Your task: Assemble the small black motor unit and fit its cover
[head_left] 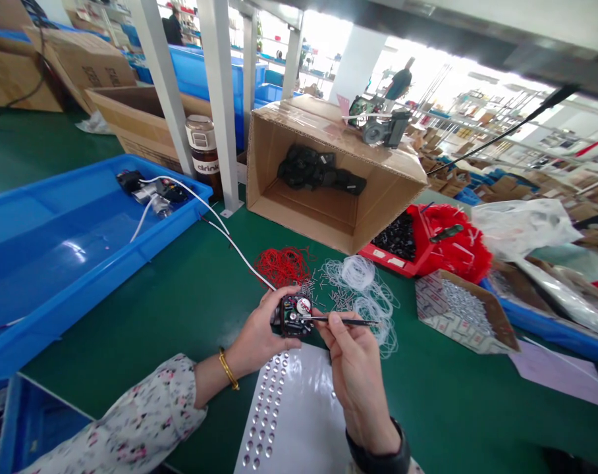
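Note:
My left hand (259,329) grips a small black electronic housing (288,326) by its sides, its open face showing coloured wires and a round white part. A white cable (242,253) runs from the housing up to the left. My right hand (353,359) pinches dark, slim tweezers (351,321), whose pale tip reaches into the housing. Below both hands lies a pale sheet (311,408) with rows of round silvery pieces. Just beyond them are a tangle of red wires (282,265), loose screws (342,299) and coils of clear, thin tubing or cord (361,273).
At the left, a blue tray (76,253) holds cabled assemblies (155,194). An open cardboard box (303,214) containing black parts stands ahead, beside metal posts (220,105) and a drink bottle (203,148). To the right are a red bin (390,263) and a carton of small metal pieces (434,309).

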A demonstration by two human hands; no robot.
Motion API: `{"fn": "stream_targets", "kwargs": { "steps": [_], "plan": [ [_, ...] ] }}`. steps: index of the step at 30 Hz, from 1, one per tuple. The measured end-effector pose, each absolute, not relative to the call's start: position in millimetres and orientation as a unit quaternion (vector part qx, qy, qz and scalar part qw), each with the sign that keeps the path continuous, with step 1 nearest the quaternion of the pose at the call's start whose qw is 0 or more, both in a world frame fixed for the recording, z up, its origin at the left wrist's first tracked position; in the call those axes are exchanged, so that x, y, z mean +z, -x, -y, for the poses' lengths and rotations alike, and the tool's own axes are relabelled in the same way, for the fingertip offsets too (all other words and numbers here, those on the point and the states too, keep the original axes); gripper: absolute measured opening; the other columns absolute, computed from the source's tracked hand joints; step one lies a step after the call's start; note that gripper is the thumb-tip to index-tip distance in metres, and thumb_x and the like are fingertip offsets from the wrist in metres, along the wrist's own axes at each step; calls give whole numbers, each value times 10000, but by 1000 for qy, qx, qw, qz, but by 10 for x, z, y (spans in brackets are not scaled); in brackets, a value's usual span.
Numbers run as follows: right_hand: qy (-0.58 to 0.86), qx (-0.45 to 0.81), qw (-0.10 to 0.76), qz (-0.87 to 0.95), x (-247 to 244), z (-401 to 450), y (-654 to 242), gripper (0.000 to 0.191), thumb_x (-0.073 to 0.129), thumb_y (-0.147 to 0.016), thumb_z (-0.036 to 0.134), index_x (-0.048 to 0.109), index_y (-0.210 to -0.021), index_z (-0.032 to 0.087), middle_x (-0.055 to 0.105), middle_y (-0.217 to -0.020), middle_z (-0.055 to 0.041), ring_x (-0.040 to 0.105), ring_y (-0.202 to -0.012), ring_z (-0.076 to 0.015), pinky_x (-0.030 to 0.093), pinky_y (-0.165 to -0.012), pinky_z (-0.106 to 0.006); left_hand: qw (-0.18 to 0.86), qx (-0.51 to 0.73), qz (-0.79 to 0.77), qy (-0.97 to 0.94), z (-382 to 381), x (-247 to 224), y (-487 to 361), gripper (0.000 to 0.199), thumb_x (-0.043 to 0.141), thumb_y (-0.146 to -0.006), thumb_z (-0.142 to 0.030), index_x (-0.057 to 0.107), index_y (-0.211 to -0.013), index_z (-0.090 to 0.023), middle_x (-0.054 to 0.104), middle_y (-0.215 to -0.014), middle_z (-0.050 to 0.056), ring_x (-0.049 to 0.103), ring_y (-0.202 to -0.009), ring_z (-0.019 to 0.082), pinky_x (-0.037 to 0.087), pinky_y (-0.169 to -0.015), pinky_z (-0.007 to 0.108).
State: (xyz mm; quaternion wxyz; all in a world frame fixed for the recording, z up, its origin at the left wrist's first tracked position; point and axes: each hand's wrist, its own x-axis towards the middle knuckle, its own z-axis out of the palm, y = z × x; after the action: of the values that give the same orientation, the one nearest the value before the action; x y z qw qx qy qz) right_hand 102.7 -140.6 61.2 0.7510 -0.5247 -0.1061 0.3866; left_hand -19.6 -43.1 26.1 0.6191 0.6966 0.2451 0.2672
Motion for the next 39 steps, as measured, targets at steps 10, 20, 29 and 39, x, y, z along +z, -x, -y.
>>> {"fn": "stream_targets", "kwargs": {
  "steps": [10, 20, 29, 39],
  "plan": [
    [537, 385, 738, 136, 575, 1432, -1043, 282, 758, -699, 359, 571, -741, 153, 668, -795, -46, 634, -891, -196, 482, -874, -346, 601, 271, -241, -712, 454, 214, 204, 807, 776, -644, -101, 354, -1302, -301, 433, -1333, 48, 432, -1225, 245, 369, -1056, 427],
    [534, 378, 744, 135, 590, 1424, -1052, 288, 748, -705, 363, 543, -748, 164, 655, -750, -8, 626, -767, -149, 486, -810, -313, 430, 381, -133, -808, 387, 46, 236, 570, 717, -746, -175, 364, -1185, -261, 411, -1283, 92, 407, -1219, 241, 388, -1003, 425],
    [648, 250, 664, 277, 675, 1460, -1041, 152, 593, -844, 318, 571, -805, 173, 654, -835, -49, 619, -791, -174, 486, -734, -317, 335, 316, -125, -879, 338, 56, 264, 326, 559, -871, -248, 419, -1166, -254, 297, -1368, 106, 395, -1238, 250, 440, -987, 425],
    [754, -8, 578, 311, 899, 1982, -1697, 231, 427, -911, 359, 564, -831, 191, 524, -679, -5, 494, -564, -137, 389, -548, -272, 336, 327, -146, -871, 343, 24, 263, 329, 547, -879, -209, 416, -1177, -260, 310, -1361, 93, 375, -1251, 239, 410, -1006, 408]
  ]
}}
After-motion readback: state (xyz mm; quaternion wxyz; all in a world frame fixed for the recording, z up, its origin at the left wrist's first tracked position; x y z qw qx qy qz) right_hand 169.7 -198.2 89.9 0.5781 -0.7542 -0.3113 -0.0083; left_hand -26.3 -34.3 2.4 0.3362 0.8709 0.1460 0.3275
